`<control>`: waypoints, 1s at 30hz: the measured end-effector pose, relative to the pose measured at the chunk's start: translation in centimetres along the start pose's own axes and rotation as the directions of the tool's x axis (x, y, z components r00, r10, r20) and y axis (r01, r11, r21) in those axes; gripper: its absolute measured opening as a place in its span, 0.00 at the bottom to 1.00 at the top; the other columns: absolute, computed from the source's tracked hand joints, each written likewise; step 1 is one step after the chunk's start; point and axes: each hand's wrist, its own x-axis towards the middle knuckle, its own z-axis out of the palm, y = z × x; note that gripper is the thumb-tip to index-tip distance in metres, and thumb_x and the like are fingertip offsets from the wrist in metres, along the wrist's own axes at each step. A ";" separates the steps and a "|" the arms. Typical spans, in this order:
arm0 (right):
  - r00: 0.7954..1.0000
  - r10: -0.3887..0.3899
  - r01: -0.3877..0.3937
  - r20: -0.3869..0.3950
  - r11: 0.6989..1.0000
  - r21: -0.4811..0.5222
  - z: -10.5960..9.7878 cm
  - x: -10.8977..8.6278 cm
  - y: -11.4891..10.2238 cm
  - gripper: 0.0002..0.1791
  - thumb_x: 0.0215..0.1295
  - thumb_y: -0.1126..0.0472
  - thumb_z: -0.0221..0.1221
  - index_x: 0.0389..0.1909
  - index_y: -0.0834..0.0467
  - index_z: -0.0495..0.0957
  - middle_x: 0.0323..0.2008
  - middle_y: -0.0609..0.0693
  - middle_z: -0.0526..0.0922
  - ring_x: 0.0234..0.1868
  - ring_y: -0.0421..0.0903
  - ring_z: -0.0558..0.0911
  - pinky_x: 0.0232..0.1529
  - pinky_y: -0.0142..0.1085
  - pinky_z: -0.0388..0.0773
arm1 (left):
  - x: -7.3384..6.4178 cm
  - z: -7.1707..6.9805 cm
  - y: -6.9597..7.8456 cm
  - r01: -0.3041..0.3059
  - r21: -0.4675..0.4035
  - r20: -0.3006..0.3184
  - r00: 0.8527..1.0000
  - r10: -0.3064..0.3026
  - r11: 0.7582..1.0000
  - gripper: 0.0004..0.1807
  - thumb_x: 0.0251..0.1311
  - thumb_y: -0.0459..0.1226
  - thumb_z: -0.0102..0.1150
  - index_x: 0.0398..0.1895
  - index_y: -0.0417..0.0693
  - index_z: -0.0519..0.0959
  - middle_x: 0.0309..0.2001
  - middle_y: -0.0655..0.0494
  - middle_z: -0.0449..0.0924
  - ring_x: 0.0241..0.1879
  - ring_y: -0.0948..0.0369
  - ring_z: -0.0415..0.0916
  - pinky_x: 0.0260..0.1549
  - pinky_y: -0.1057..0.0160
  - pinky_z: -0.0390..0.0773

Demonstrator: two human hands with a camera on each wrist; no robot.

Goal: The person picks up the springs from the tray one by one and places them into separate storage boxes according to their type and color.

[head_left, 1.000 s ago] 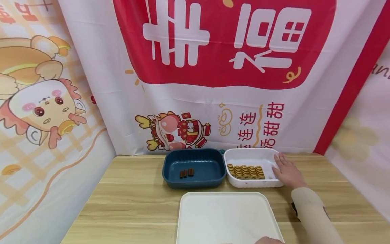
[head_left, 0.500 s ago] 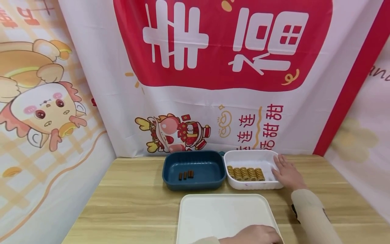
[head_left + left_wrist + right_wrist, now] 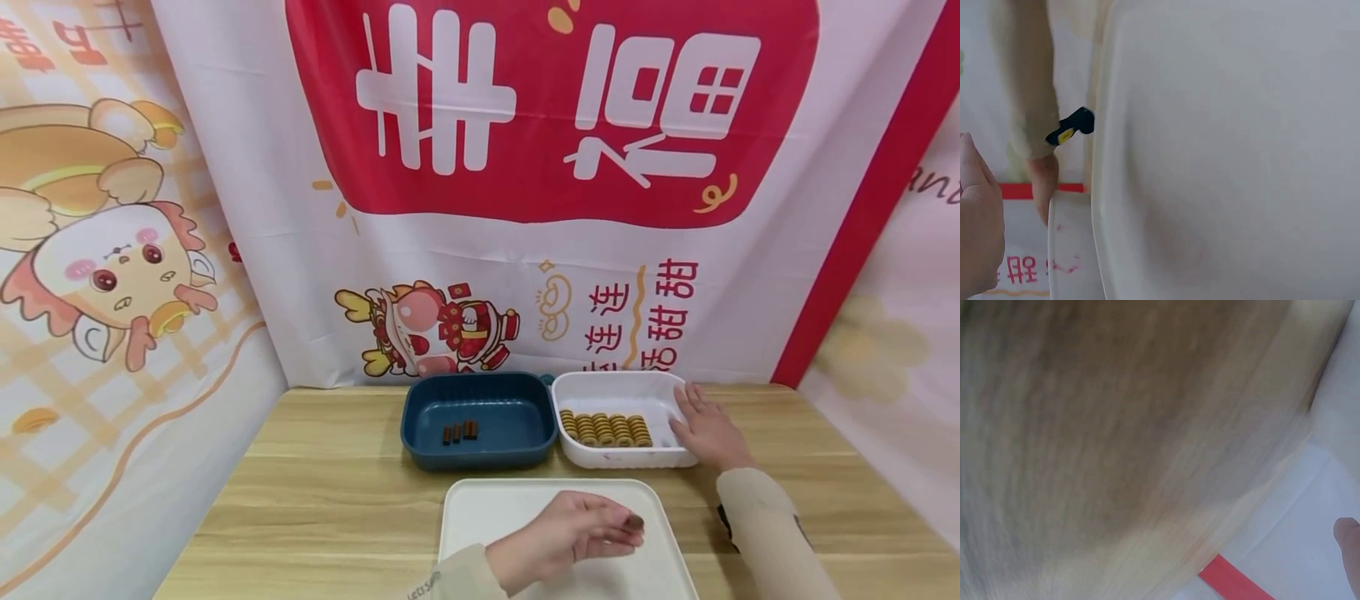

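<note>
Over the cream tray (image 3: 495, 508) in the head view, my left hand (image 3: 562, 533) pinches a small brown piece (image 3: 634, 523) between its fingertips and thumb. Its kind does not show. My right hand (image 3: 712, 429) lies with fingers extended on the right end of the white bin (image 3: 675, 457). Inside that bin several rows of round, ridged yellow-brown biscuits (image 3: 606, 430) stand toward the left. In the left wrist view part of the left hand (image 3: 979, 219) appears at the left edge, and the held piece is out of sight there.
A dark blue bin (image 3: 480, 457) stands left of the white one, with a few short brown sticks (image 3: 459, 432) in it. Both bins sit along the back of the wooden table (image 3: 322, 500), against a printed cloth (image 3: 480, 233).
My left hand has come up from the lower edge over the tray, and the brown piece now shows in its fingers. The right hand has stayed on the white bin.
</note>
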 end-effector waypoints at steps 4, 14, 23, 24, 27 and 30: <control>1.000 -0.005 0.006 -0.001 1.000 0.003 0.1 0.1 0.1 0.35 0.70 0.53 0.48 0.67 0.75 0.55 0.67 0.75 0.53 0.68 0.70 0.52 0.63 0.64 0.48 | -0.4 -0.8 1.2 -0.014 -0.091 -0.028 1.000 0.011 0.996 0.21 0.67 0.36 0.53 0.52 0.23 0.74 0.40 0.45 0.83 0.41 0.59 0.81 0.51 0.57 0.75; 1.000 0.010 -0.010 0.016 1.000 -0.002 0.3 0.3 0.4 0.36 0.70 0.53 0.48 0.68 0.74 0.53 0.67 0.75 0.51 0.69 0.70 0.50 0.63 0.64 0.47 | -1.5 -1.4 3.3 -0.071 -0.175 -0.077 0.995 0.059 0.982 0.21 0.68 0.37 0.51 0.53 0.24 0.72 0.39 0.47 0.81 0.43 0.59 0.80 0.53 0.57 0.73; 0.999 0.018 -0.019 0.036 1.000 0.003 0.1 0.1 0.5 0.36 0.71 0.52 0.47 0.68 0.74 0.52 0.68 0.75 0.51 0.69 0.70 0.50 0.64 0.64 0.46 | -1.2 -4.1 4.9 -0.152 0.104 -0.245 0.954 0.174 0.983 0.14 0.63 0.34 0.59 0.47 0.32 0.79 0.43 0.43 0.83 0.42 0.56 0.82 0.47 0.57 0.77; 0.999 0.020 -0.020 0.037 1.000 0.004 0.1 0.1 0.5 0.36 0.71 0.52 0.47 0.68 0.74 0.52 0.68 0.75 0.51 0.69 0.70 0.50 0.64 0.64 0.46 | -1.1 -4.5 5.2 -0.157 0.145 -0.262 0.946 0.191 0.977 0.14 0.63 0.34 0.59 0.47 0.32 0.79 0.43 0.43 0.83 0.42 0.56 0.82 0.47 0.57 0.78; 0.999 0.021 -0.021 0.034 1.000 0.000 0.1 0.1 0.4 0.37 0.70 0.52 0.47 0.68 0.74 0.52 0.68 0.75 0.51 0.69 0.70 0.50 0.64 0.64 0.46 | -1.1 -5.9 6.1 -0.169 0.233 -0.305 0.922 0.237 0.958 0.16 0.62 0.35 0.60 0.49 0.32 0.79 0.43 0.44 0.83 0.43 0.55 0.82 0.47 0.57 0.78; 0.999 0.017 -0.017 0.028 1.000 0.000 0.1 0.1 0.3 0.36 0.70 0.52 0.48 0.68 0.74 0.53 0.68 0.75 0.51 0.69 0.70 0.50 0.64 0.64 0.46 | -1.0 -7.5 7.1 -0.155 0.352 -0.363 0.887 0.287 0.923 0.17 0.60 0.38 0.63 0.49 0.35 0.80 0.44 0.46 0.82 0.44 0.55 0.82 0.46 0.59 0.78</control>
